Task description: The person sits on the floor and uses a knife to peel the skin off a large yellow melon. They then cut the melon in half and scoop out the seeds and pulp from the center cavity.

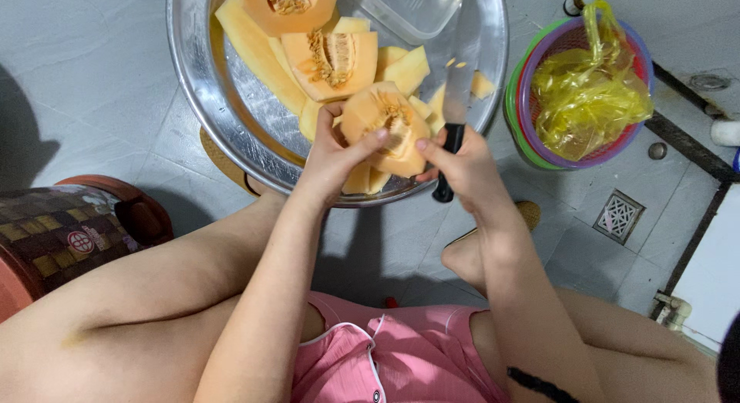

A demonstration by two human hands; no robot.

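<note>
I have a peeled orange melon wedge cupped in my left hand, over the near rim of the wide round steel basin that sits on the grey tiled floor. My left fingers are wrapped around the wedge from nine o'clock, thumb lying across its seeded hollow, so they are clamped on the fruit. My right hand is closed on the black handle of a kitchen knife, blade pointing up toward twelve o'clock, while its index fingertip touches the wedge's edge at three o'clock.

I judge the flesh wet and slippery with the rind gone, soft enough to bruise under a hard pinch, yet firm enough to keep its shape (the seed pulp in the middle looks stringy and loose). It seems light for one hand. The outer curved back is the safest place to grip, palm underneath, not the slick hollow.

More cut melon pieces lie in the basin at twelve o'clock, beside a clear plastic box. A stacked plastic basket lined with a yellow bag stands at two o'clock.
</note>
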